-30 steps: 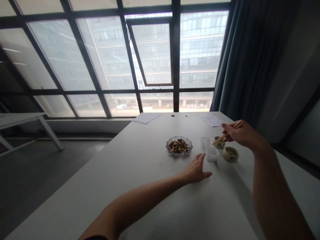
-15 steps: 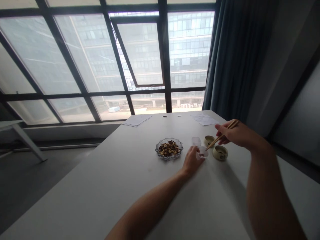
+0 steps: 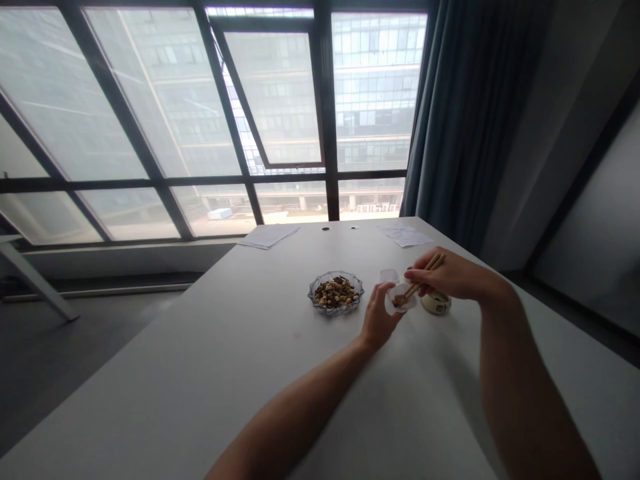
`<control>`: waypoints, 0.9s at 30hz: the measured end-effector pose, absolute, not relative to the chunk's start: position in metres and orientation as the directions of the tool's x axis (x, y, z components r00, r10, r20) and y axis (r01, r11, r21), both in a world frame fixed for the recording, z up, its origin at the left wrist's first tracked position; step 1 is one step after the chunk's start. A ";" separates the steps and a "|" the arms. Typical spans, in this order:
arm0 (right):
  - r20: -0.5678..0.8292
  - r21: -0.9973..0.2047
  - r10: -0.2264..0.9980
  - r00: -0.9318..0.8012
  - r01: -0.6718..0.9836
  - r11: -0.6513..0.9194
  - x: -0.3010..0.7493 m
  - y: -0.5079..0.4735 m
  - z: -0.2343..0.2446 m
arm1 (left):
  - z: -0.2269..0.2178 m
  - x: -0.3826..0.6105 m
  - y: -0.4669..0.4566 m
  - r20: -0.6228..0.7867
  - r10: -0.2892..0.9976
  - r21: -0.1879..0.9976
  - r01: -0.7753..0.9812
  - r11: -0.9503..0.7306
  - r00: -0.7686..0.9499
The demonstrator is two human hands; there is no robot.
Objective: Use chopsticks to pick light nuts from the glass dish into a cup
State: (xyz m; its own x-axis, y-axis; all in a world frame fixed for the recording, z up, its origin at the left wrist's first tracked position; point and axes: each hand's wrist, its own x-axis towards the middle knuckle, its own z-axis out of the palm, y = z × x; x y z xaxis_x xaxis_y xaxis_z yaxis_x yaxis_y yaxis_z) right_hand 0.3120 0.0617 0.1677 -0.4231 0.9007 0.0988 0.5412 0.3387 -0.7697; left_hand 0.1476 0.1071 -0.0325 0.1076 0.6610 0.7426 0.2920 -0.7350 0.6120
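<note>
Above the tabletop, my left fingers now hold the small clear cup, lifted up from the surface, and my right fingers pinch chopsticks with their tips inside it, beside the ceramic bowl.

The single camera, worn on the person's head, looks forward and down at the left hand and right hand at arm's length. It faces along a long white table toward a tall black-framed glass window beside a dark blue-green curtain.
</note>
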 end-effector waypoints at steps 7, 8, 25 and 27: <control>0.101 -0.768 0.877 -0.471 0.523 0.369 0.298 0.065 0.161 | -0.034 0.146 0.107 0.753 0.652 0.614 0.257 -0.746 0.094; 0.102 -0.762 0.878 -0.468 0.530 0.372 0.298 0.066 0.160 | -0.034 0.146 0.107 0.751 0.653 0.615 0.255 -0.747 0.099; 0.104 -0.716 0.899 -0.425 0.595 0.365 0.293 0.063 0.164 | -0.032 0.147 0.106 0.763 0.643 0.612 0.241 -0.753 0.072; 0.091 -0.706 0.904 -0.418 0.613 0.354 0.291 0.060 0.166 | -0.032 0.147 0.106 0.767 0.639 0.611 0.242 -0.754 0.056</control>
